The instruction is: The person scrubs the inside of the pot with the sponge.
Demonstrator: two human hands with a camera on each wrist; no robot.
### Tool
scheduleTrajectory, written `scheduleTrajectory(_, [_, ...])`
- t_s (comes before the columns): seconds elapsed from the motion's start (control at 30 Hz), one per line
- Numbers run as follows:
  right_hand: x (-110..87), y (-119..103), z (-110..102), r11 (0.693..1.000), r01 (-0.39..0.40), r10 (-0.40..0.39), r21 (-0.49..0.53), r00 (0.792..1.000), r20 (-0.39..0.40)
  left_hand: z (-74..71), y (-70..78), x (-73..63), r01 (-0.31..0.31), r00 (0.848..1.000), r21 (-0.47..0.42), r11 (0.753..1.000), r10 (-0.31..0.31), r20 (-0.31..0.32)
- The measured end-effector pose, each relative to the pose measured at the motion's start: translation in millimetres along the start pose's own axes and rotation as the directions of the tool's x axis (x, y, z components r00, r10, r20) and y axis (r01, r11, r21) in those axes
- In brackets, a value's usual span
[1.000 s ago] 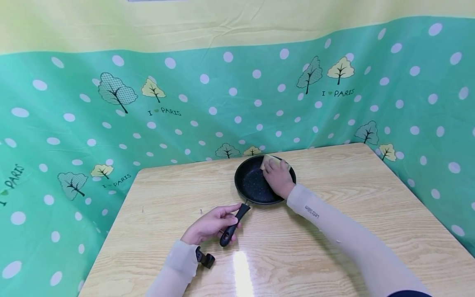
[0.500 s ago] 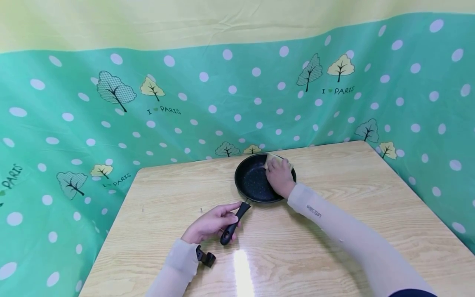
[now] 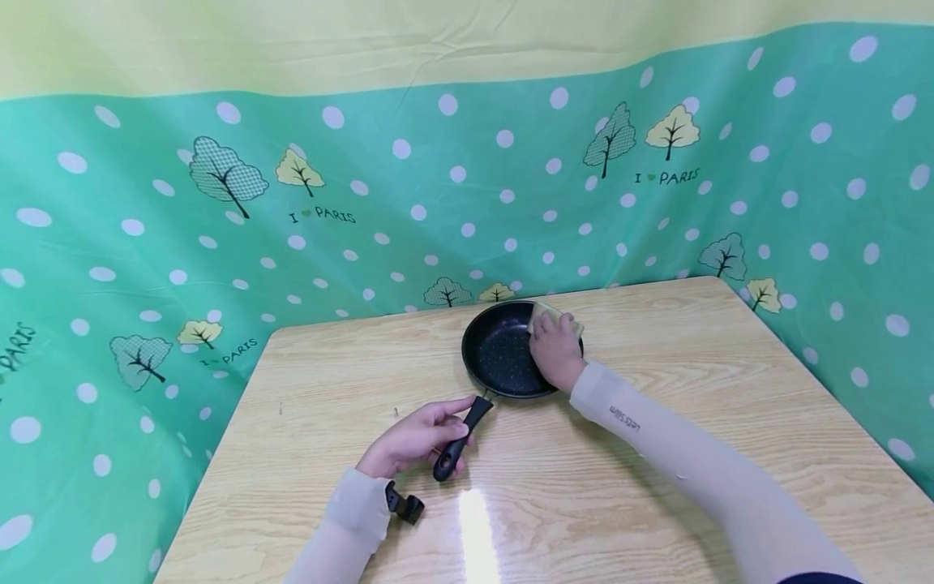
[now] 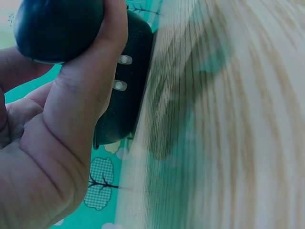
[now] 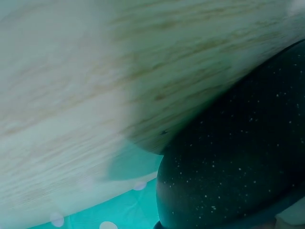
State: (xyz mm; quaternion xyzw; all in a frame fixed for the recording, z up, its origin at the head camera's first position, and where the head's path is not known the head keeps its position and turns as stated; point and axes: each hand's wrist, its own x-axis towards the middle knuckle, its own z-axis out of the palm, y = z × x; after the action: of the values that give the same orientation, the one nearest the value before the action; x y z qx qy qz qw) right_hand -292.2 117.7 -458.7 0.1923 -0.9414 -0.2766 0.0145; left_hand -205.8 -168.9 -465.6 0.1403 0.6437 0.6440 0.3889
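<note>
A black speckled frying pan (image 3: 499,353) sits near the table's back edge in the head view, its handle angled toward the front left. My left hand (image 3: 412,438) holds the handle (image 3: 476,412), thumb on top and fingers curled underneath. In the left wrist view the handle's rounded end (image 4: 57,28) lies over the hand, with two rivets on the pan wall behind. My right hand (image 3: 554,349) grips a pale yellow cloth (image 3: 546,311) against the inner right side of the pan. The right wrist view shows the pan's outer wall (image 5: 228,167); the hand is mostly hidden there.
The pan stands on a light wooden table (image 3: 350,365). Behind and beside it hangs a green dotted curtain (image 3: 394,211) printed with trees. A black strap with a small dark device (image 3: 405,506) is on the left wrist.
My right hand has slid the cloth a little to the right, toward the pan's right rim. The left hand keeps its hold on the handle and the pan stays in place.
</note>
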Motion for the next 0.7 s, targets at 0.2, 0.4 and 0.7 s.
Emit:
scheduleTrajectory(0.2, [-2.8,1.3,-0.9,1.0,0.002,-0.002,0.025,1.0,0.002,-1.0,-0.9,1.0,-0.002,1.0,0.009,1.0,0.002,0.005])
scheduleTrajectory(0.4, [-5.6,1.7,-1.2,1.0,-0.001,0.001,0.017,1.0,0.017,-1.0,-1.8,1.8,-0.009,1.0,0.016,1.0,0.009,0.013])
scheduleTrajectory(0.7, [-12.5,4.8,-10.9,1.0,-0.002,0.002,-0.01,1.0,0.013,0.0,-0.8,1.3,-0.01,1.0,0.011,1.0,0.01,0.001])
